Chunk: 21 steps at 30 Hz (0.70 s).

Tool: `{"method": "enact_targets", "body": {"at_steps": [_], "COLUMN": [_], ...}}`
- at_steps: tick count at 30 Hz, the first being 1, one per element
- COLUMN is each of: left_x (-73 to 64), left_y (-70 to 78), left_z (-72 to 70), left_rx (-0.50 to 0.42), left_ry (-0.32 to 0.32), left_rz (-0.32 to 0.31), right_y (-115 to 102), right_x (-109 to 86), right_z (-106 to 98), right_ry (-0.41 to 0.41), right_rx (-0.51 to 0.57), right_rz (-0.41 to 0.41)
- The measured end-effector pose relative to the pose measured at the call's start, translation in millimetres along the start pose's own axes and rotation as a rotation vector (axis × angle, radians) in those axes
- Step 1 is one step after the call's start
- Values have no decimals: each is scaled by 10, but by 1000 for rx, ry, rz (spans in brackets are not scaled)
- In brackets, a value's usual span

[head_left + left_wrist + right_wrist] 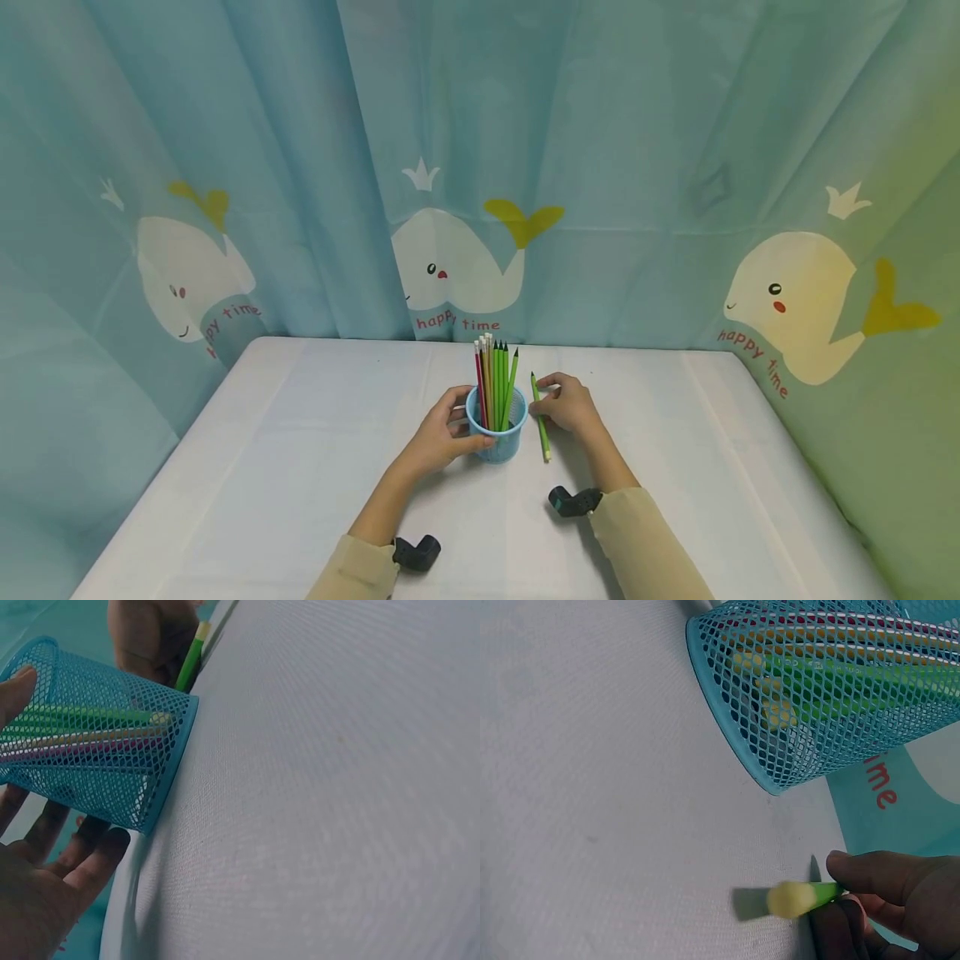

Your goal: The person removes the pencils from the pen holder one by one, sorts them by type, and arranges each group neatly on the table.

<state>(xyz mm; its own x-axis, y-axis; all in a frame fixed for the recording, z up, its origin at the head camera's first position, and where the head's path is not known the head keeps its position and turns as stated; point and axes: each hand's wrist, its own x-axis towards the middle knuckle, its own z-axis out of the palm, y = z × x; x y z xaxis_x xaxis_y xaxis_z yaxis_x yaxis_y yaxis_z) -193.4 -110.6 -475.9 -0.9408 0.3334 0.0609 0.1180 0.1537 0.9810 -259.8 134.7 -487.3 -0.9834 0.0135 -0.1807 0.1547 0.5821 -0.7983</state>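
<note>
A light-blue mesh pencil cup stands upright on the table, holding several green, red and yellowish pencils. My left hand holds the cup from its left side, thumb at the near rim and fingers around the far side. To the right of the cup, my right hand pinches a green pencil between thumb and fingers. That pencil's dark point is toward the back, and its pale eraser faces the near side. Through the mesh in the left wrist view, pencil ends rest near the cup's base.
The white table reaches back to a blue-green curtain printed with whales. A black wrist camera sits on the left forearm, and another black camera on the right.
</note>
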Motion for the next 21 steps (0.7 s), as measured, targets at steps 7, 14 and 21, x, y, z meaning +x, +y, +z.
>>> {"method": "enact_targets", "body": {"at_steps": [7, 14, 21], "left_x": [2, -4, -7], "left_y": [-2, -11, 7], "left_z": [4, 14, 12], "left_rx": [-3, 2, -8], "left_ry": [2, 6, -3], "left_rz": [-2, -7, -8], "right_y": [0, 12, -81], "right_x": [-2, -41, -131], "right_z": [8, -50, -169], "right_ry": [-8, -40, -75], "right_rx": [2, 80, 237], "right_rz": [8, 22, -31]}}
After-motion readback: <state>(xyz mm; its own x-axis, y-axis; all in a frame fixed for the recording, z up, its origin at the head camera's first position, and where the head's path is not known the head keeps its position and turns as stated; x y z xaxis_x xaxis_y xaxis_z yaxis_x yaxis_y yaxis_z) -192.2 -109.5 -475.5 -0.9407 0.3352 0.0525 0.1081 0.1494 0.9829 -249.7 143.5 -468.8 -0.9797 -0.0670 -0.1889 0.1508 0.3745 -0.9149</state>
